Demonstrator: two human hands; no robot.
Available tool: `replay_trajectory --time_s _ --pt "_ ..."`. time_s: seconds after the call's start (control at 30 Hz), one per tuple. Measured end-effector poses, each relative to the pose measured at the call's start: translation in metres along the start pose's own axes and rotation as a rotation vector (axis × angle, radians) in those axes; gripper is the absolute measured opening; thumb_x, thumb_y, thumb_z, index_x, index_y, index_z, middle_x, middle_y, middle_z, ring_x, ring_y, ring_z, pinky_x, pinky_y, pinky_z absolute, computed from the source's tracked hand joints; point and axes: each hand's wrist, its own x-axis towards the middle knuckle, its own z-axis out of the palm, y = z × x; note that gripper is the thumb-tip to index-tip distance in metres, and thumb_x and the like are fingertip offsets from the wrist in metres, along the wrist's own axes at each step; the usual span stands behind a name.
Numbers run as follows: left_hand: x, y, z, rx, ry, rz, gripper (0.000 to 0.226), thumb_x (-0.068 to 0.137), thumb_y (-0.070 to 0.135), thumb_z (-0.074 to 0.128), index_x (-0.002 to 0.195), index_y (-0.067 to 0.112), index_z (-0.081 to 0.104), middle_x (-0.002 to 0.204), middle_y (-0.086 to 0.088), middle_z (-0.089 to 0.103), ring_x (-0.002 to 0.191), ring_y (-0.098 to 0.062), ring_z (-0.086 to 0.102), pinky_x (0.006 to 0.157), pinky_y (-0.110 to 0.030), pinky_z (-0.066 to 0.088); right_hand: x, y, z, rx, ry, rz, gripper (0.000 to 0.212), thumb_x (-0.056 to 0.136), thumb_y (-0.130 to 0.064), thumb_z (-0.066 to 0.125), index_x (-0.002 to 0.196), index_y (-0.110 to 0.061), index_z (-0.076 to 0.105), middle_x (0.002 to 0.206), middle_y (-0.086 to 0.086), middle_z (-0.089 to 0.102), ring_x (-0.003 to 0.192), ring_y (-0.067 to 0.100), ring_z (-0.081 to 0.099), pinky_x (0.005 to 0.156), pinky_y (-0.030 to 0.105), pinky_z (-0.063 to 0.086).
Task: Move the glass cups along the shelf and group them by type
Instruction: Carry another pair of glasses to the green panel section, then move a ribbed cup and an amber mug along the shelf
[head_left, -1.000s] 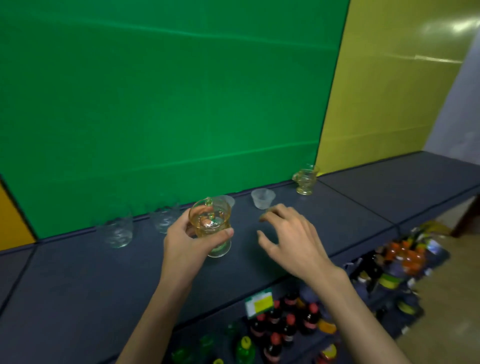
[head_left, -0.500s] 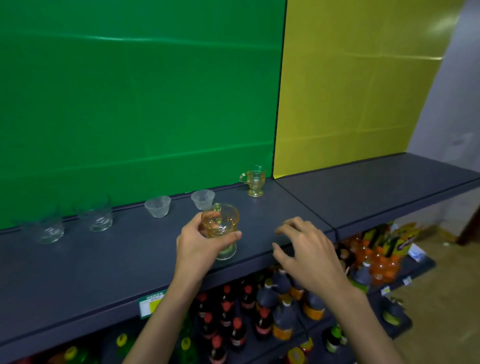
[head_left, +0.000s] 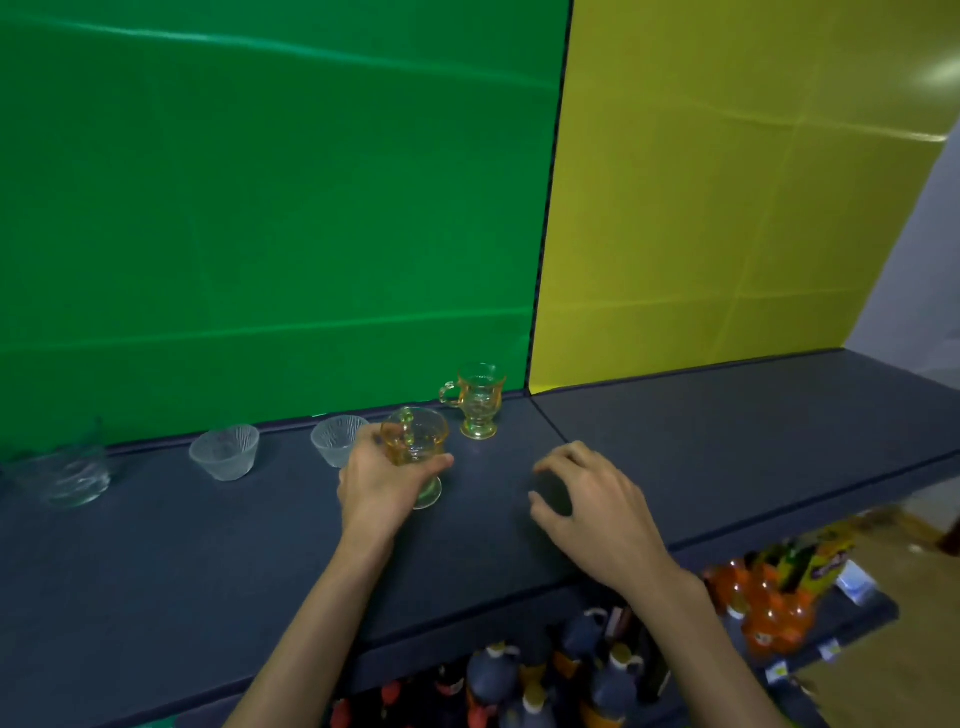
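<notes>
I'm looking down at a long dark grey shelf (head_left: 727, 447) with a seam across the top where two sections meet. Behind it is a green back panel (head_left: 260, 208) on the left and a yellow panel (head_left: 727, 208) on the right, joined at a dark vertical line right above the seam. A pale wall shows at the far right edge, with tan floor down in the lower right corner.

The lower shelf under the front edge is packed with bottles: dark ones with light caps (head_left: 571, 675) in the middle, orange drink bottles (head_left: 763, 608) to the right. I can't read the labels.

Cups on the top shelf, all empty as far as I can tell:
- clear glass (head_left: 70, 478) at far left, blurred
- frosted cup (head_left: 226, 451) near the back
- second frosted cup (head_left: 337, 440), partly hidden behind my left fingers
- amber handled cup (head_left: 415, 441) in my left hand (head_left: 379, 488), fingers and thumb wrapped round the bowl; its clear foot shows below the thumb, but I can't tell whether it touches the shelf
- second amber handled cup (head_left: 478, 400) standing upright at the back, just left of the seam, near the held one and not touching it

My right hand (head_left: 592, 499) is above the shelf to the right of the held cup, fingers curled and spread, holding nothing.
</notes>
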Motion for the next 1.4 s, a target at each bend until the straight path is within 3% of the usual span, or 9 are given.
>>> replay_trajectory --time_s 0.27,0.43,0.57,0.63,0.8,0.9,1.0,1.17,1.4 --pt "0.049 -0.002 0.03 0.079 0.1 0.023 0.061 0.067 0.036 0.091 0.115 0.021 0.055 0.108 0.003 0.07 0.108 -0.024 0.065 0.091 -0.036 0.049 0.07 0.009 0.021 0.093 -0.031 -0.098 0.032 0.093 -0.043 0.057 0.121 -0.027 0.06 0.123 -0.01 0.053 0.112 0.015 0.055 0.085 0.032 0.045" --pt "0.065 0.003 0.04 0.223 0.138 0.1 0.086 0.069 0.029 0.092 0.139 0.008 0.046 0.128 -0.011 0.065 0.121 -0.03 0.058 0.097 -0.037 0.043 0.092 0.02 0.028 0.122 -0.068 -0.152 0.032 0.094 -0.044 0.056 0.121 -0.029 0.059 0.121 -0.01 0.052 0.113 0.015 0.054 0.086 0.033 0.045" --pt "0.06 0.014 0.037 0.36 0.101 0.126 0.104 0.072 0.032 0.089 0.153 0.007 0.028 0.152 -0.014 0.044 0.14 -0.03 0.042 0.111 -0.039 0.035 0.102 0.024 0.029 0.162 -0.074 -0.212 0.032 0.094 -0.043 0.056 0.122 -0.028 0.06 0.122 -0.01 0.052 0.114 0.014 0.052 0.087 0.032 0.044" --pt "0.047 0.02 0.031 0.419 0.123 0.172 0.097 0.078 0.037 0.084 0.153 0.011 0.029 0.154 -0.009 0.04 0.141 -0.027 0.04 0.111 -0.038 0.034 0.103 0.025 0.028 0.19 -0.093 -0.249 0.032 0.093 -0.042 0.056 0.122 -0.028 0.06 0.122 -0.011 0.053 0.115 0.014 0.052 0.089 0.032 0.045" --pt "-0.001 0.04 0.006 0.601 0.099 0.425 0.047 0.086 0.037 0.07 0.131 0.03 0.058 0.133 0.01 0.06 0.12 -0.017 0.058 0.095 -0.038 0.05 0.1 0.013 0.031 0.256 -0.115 -0.364 0.035 0.093 -0.043 0.057 0.125 -0.027 0.06 0.125 -0.011 0.053 0.118 0.013 0.051 0.092 0.032 0.043" --pt "-0.03 0.042 -0.01 0.785 0.12 0.458 0.042 0.089 0.041 0.064 0.13 0.031 0.06 0.136 0.01 0.06 0.123 -0.016 0.056 0.093 -0.037 0.052 0.095 -0.002 0.036 0.294 -0.144 -0.457 0.035 0.094 -0.044 0.056 0.125 -0.028 0.06 0.124 -0.011 0.053 0.117 0.013 0.051 0.092 0.032 0.044" --pt "-0.054 0.035 -0.032 0.942 0.162 0.411 0.046 0.09 0.044 0.062 0.133 0.028 0.061 0.141 0.004 0.058 0.127 -0.022 0.056 0.096 -0.039 0.048 0.087 -0.028 0.041 0.347 -0.159 -0.537 0.037 0.094 -0.044 0.057 0.126 -0.027 0.06 0.125 -0.011 0.052 0.117 0.013 0.051 0.092 0.033 0.046" --pt "-0.084 0.011 -0.091 1.155 0.201 0.134 0.06 0.09 0.063 0.048 0.145 0.039 0.043 0.16 0.004 0.034 0.142 -0.02 0.039 0.109 -0.04 0.038 0.069 -0.094 0.05 0.404 -0.205 -0.694 0.04 0.094 -0.046 0.054 0.13 -0.028 0.057 0.129 -0.012 0.05 0.121 0.012 0.047 0.095 0.031 0.043" --pt "-0.135 -0.032 -0.196 1.223 0.36 -0.018 0.059 0.089 0.064 0.039 0.142 0.039 0.047 0.148 0.008 0.049 0.131 -0.019 0.05 0.106 -0.04 0.038 0.026 -0.202 0.073 0.432 -0.302 -0.843 0.04 0.096 -0.048 0.053 0.132 -0.03 0.055 0.129 -0.014 0.047 0.12 0.01 0.048 0.094 0.03 0.045"
